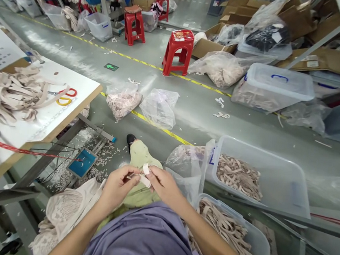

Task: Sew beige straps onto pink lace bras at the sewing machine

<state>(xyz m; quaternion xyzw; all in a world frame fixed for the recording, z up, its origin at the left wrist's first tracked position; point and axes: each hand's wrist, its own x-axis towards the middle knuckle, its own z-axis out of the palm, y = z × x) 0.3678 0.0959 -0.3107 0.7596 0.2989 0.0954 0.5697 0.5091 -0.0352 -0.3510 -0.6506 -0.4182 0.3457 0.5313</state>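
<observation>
My left hand point(117, 187) and my right hand point(161, 186) meet over my lap. Both pinch a short beige elastic strip point(145, 174) between their fingertips. The strip is folded, with one end sticking up. My knee in pale green trousers point(140, 157) is right beneath. A clear plastic bin point(263, 242) holding several beige strips sits just to the right of my right forearm.
A white worktable point(67, 109) at left carries a heap of beige strips point(8, 92) and red and yellow scissors point(66, 96). A second clear bin point(278, 172) of strips stands at right. Plastic bags point(160, 108), red stools point(178, 50) and a foot pedal point(80, 162) are on the floor.
</observation>
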